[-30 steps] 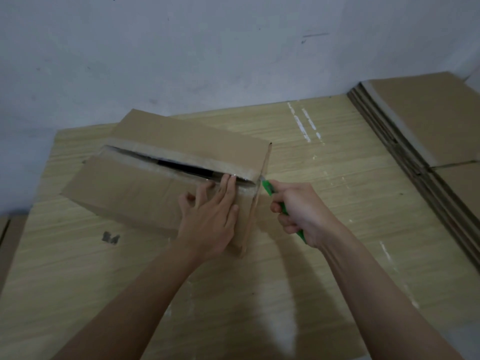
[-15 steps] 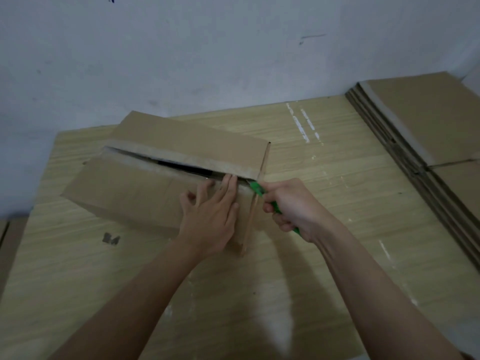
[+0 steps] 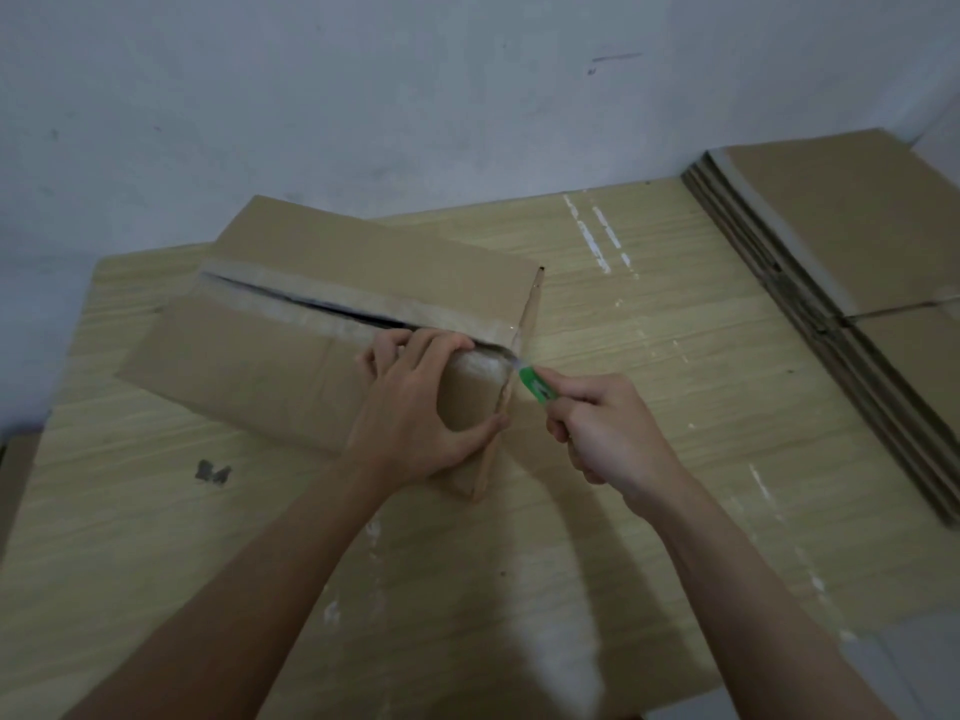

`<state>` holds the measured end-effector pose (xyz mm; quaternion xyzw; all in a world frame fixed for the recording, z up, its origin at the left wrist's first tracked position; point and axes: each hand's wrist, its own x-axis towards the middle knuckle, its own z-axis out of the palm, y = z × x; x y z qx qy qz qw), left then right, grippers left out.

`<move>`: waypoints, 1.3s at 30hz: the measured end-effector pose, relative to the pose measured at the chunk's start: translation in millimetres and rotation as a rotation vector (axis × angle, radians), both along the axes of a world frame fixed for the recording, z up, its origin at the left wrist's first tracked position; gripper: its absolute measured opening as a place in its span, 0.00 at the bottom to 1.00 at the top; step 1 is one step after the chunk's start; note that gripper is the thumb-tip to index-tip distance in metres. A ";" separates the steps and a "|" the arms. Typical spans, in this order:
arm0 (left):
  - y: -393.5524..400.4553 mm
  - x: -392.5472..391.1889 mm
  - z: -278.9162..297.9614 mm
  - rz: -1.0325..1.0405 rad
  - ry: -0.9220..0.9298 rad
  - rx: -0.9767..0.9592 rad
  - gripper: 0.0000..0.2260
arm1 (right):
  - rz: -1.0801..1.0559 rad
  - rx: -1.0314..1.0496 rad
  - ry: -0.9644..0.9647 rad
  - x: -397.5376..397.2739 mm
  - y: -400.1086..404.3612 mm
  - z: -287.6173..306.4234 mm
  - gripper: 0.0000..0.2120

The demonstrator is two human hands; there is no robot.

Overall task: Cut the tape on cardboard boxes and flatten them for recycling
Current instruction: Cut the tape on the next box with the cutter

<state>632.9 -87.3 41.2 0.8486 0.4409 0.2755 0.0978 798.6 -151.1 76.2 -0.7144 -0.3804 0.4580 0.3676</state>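
A long brown cardboard box [image 3: 270, 356] lies on the wooden table, its top seam taped and split open along a dark gap. My left hand [image 3: 421, 407] grips the near flap at the box's right end, fingers hooked into the gap and thumb at the end edge. My right hand [image 3: 608, 433] holds a green utility knife [image 3: 535, 387], its tip at the tape on the box's right end corner.
A stack of several flattened cardboard boxes [image 3: 852, 283] lies at the right side of the table [image 3: 623, 314]. A white wall stands close behind the box. A small dark mark [image 3: 212, 471] sits on the tabletop at the left.
My left hand went from lying flat on the near flap to gripping its right end. The knife in my right hand pulled back from the seam to the end corner.
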 end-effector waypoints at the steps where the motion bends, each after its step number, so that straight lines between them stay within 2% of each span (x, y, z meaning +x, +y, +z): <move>1: -0.4 0.5 -0.3 0.001 0.001 -0.003 0.30 | -0.005 -0.004 0.007 -0.4 1.0 -0.7 0.21; 14: 3.5 4.3 -0.7 0.014 -0.013 -0.016 0.28 | 0.038 -0.059 0.082 5.3 1.8 -1.0 0.24; 24: 2.3 5.3 -1.4 0.046 -0.016 -0.013 0.26 | 0.067 -0.036 0.129 0.4 1.0 -4.6 0.20; 30: -0.1 3.1 0.4 0.042 -0.017 -0.004 0.27 | 0.082 -0.004 0.003 10.5 8.5 7.3 0.24; 33: -3.4 1.0 2.1 0.028 -0.018 0.022 0.27 | 0.160 -0.015 -0.098 10.8 18.8 12.1 0.23; 39: -3.5 1.6 1.7 0.029 -0.009 0.010 0.27 | 0.345 -0.105 -0.152 16.3 24.9 27.1 0.23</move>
